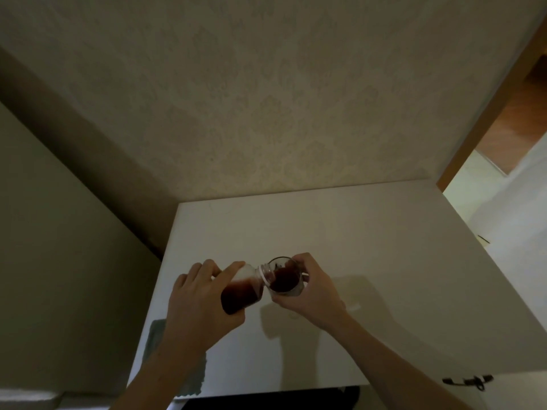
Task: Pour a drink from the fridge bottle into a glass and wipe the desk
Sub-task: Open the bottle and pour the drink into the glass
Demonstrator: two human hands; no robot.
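The white desk (340, 232) fills the lower middle of the view and serves as reference; its far edge meets a patterned wall (266, 99). A grey-green cloth (157, 335) lies on the desk's near left corner, partly covered by the left forearm. Above the desk's middle, toward its near side, the left hand (201, 303) is wrapped around the body of a clear bottle (242, 291). The bottle is tilted with its open neck toward the right, and dark red liquid sits in its lower part. The bottle's mouth touches or just overlaps the rim of a glass (285, 279), which is held tilted toward it. The right hand (307, 288) is closed around the glass from the right side, fingers curled over its wall. The glass holds dark red liquid. Whether the glass rests on the desk or is lifted cannot be told. Shadows of both arms fall on the desk surface below the hands.
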